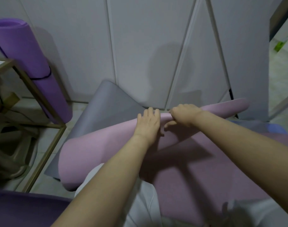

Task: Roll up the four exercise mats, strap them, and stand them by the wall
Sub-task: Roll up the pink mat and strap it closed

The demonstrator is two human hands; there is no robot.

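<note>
Now | pink mat (99, 145) under both hands | left hand (148, 123) flat — right hand (184, 115) pinches its edge

Pink mat (94, 145): soft foam in front of you, matt and smooth.
Grey mat (107, 108): a smooth, matt, rubbery-looking sheet.
Rolled purple mat (33, 63): thick matt foam, with spongy layers showing at its end.
Strap (46, 76): thin black cord, matt.
Dark purple mat (25, 208): matt foam at your near left.
Frame (41, 99): metal bars in a dull gold tone with a slight sheen.
Wall (140, 46): smooth pale panels, matt.
Floor (41, 182): pale tiles, faintly glossy.
Your clothing (143, 202): white cloth, soft and matt.
</note>
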